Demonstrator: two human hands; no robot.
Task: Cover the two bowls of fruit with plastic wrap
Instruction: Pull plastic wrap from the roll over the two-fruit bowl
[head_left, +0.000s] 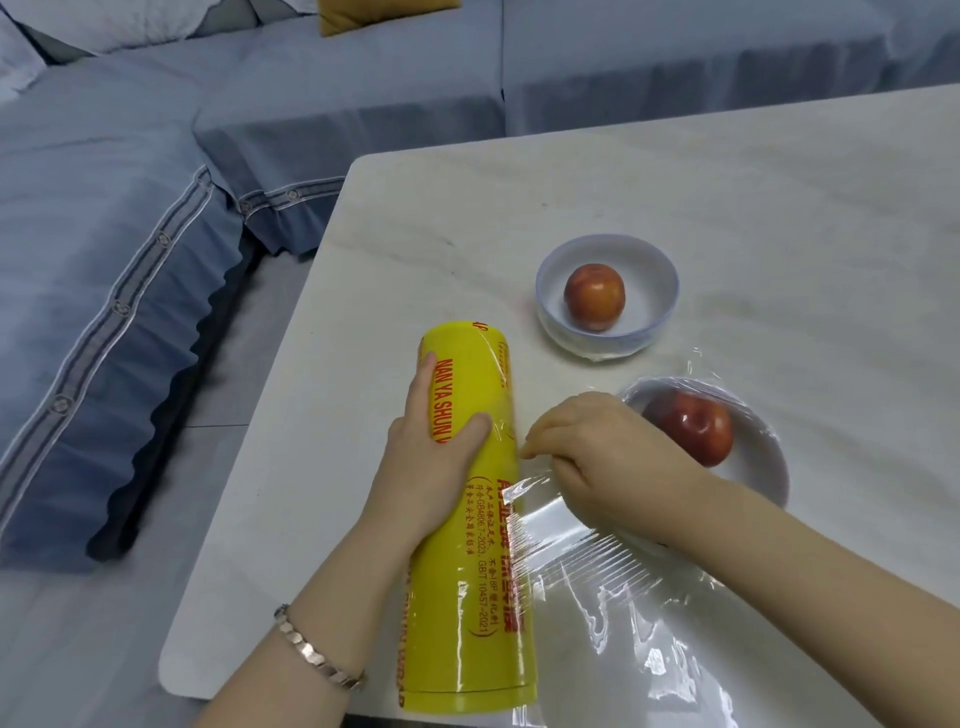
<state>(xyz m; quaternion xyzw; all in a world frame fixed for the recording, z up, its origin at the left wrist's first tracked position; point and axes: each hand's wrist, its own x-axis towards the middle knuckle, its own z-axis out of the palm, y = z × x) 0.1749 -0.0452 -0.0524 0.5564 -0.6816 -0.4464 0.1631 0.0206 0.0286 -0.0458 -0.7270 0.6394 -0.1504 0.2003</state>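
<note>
From my remote view, the yellow roll lies on the white table, running from the near edge away from me. My left hand grips it from the left side, thumb curled over the top and the forefinger stretched along it; a bracelet sits on that wrist. My right hand is just beside the roll on its right, fingers curled, the tips pinching the film where it leaves the roll. The loose sheet spreads right over the table under that forearm, ridged and wrinkled. The near bowl sits just behind the right hand with a red apple inside, and film lies draped over its far rim. The far bowl stands a little apart from it, further up the table, holding an orange-red apple. Some film is bunched at its foot, but I cannot tell whether film covers its top. A blue sofa runs along the left and behind the table.
</note>
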